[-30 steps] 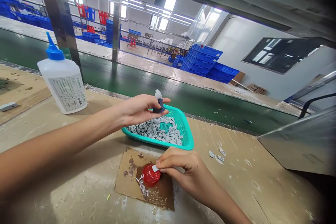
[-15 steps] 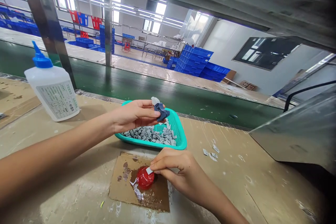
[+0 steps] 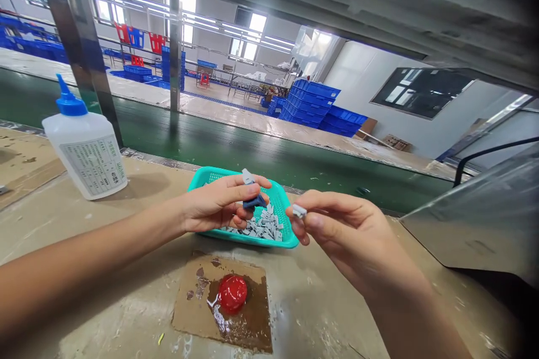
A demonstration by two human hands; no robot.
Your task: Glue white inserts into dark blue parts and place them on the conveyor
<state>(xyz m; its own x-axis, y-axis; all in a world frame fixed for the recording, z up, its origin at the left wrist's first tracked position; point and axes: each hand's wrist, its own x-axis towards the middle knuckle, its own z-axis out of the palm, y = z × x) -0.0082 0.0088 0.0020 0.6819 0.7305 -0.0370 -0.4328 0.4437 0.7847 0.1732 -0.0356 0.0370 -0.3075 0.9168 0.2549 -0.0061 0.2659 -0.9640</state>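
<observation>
The left hand [image 3: 217, 202] held a dark blue piece [image 3: 255, 202] in its grip, pale tab [image 3: 247, 177] uppermost, seen against the green basket [image 3: 288, 240]; the right hand [image 3: 351, 230] pinched a small grey part [image 3: 299, 211]. The grey part lay right of the blue piece — near but apart, its long axis roughly crosswise.

Stacked blue crates [image 3: 309, 102] stand beyond the green conveyor belt [image 3: 219, 143], left of a dark window [image 3: 427, 94].
</observation>
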